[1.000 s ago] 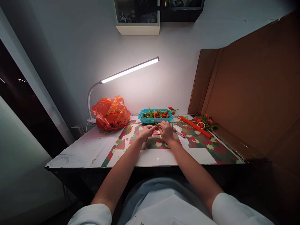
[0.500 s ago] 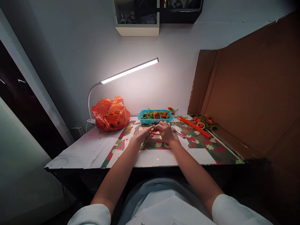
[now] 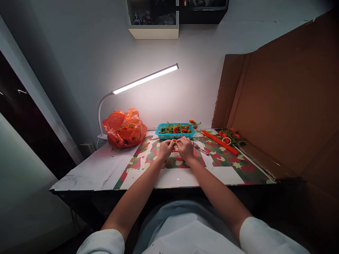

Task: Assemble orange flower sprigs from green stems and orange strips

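Between my fingertips at mid-table is an orange flower (image 3: pixel 174 141), with only a bit of orange and green showing; most of it is hidden by my fingers. My left hand (image 3: pixel 165 149) pinches it from the left, its fingers closed. From the other side, the closed fingers of my right hand (image 3: pixel 185 147) meet it. Just behind the hands stands a blue plastic basket (image 3: pixel 161 137) holding orange flowers with green stems (image 3: pixel 176 129). Pink-handled scissors (image 3: pixel 202 150) lie on the table to the right of my right hand.
An orange plastic bag (image 3: pixel 124 139) with flowers inside sits at the left, beside a lit desk lamp (image 3: pixel 145 79). Orange strips (image 3: pixel 219 142) and a bunch of orange flowers (image 3: pixel 229 135) lie at the right. A tall cardboard sheet (image 3: pixel 280 95) borders that side.
My left hand has turned and closed its fingers around the flower. The long green stem seen across the left palm earlier is now mostly hidden. The right hand stays nearly in place.
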### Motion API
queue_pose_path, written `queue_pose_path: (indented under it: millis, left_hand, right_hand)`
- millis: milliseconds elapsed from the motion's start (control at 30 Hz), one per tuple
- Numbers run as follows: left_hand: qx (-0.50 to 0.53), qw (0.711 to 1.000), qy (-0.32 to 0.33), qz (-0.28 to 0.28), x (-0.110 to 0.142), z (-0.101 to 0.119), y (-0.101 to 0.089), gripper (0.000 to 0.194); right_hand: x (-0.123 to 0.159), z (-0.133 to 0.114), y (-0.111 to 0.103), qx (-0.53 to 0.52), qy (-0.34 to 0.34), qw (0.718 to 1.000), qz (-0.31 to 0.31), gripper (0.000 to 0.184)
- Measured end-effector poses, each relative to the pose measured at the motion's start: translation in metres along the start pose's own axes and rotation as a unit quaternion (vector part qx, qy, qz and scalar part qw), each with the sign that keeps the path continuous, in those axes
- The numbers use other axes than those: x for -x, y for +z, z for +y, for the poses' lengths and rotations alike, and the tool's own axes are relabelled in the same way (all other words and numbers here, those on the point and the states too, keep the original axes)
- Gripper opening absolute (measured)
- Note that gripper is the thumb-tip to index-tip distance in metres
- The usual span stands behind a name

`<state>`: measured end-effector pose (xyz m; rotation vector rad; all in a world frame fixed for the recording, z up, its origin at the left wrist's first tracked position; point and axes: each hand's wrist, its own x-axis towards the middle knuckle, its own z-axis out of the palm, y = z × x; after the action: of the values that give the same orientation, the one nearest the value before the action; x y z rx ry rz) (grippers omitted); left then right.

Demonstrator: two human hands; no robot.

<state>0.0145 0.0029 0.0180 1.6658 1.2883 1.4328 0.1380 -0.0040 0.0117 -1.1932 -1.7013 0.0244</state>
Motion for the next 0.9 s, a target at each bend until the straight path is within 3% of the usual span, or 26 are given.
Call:
queue_pose_path:
  millis: [100, 167, 300, 400, 567, 667, 800, 900]
  left_hand:
    - [-0.079, 0.990, 0.097, 0.067, 0.003, -0.002, 0.002, 0.039]
    - [-0.121, 0.979, 0.136, 0.090, 0.004, -0.003, 0.002, 0.039]
    - [-0.148, 0.976, 0.137, 0.077, 0.004, -0.002, 0.002, 0.036]
    - [-0.113, 0.985, 0.112, 0.064, 0.005, 0.000, 0.002, 0.035]
    - [-0.009, 0.997, 0.045, 0.062, 0.005, 0.001, 0.000, 0.039]
    - [0.058, 0.998, 0.007, 0.024, 0.001, 0.001, -0.003, 0.042]
    - [0.103, 0.995, -0.003, -0.014, -0.004, -0.003, -0.006, 0.042]
    - [0.118, 0.993, -0.017, -0.008, -0.006, -0.005, -0.008, 0.039]
  right_hand:
    - [-0.002, 0.000, 0.012, -0.144, 0.108, 0.983, 0.019, 0.019]
    - [-0.004, 0.002, 0.020, -0.257, 0.173, 0.951, 0.008, 0.021]
    - [-0.006, 0.004, 0.028, -0.414, 0.257, 0.873, -0.011, 0.029]
    - [-0.006, 0.002, 0.027, -0.454, 0.277, 0.847, -0.025, 0.030]
    - [-0.005, -0.002, 0.017, -0.432, 0.238, 0.870, -0.011, 0.027]
    - [-0.006, -0.003, 0.012, -0.431, 0.215, 0.876, -0.018, 0.026]
    - [-0.008, -0.002, 0.009, -0.416, 0.220, 0.882, -0.015, 0.026]
    - [-0.009, 0.000, 0.008, -0.382, 0.217, 0.899, -0.003, 0.026]
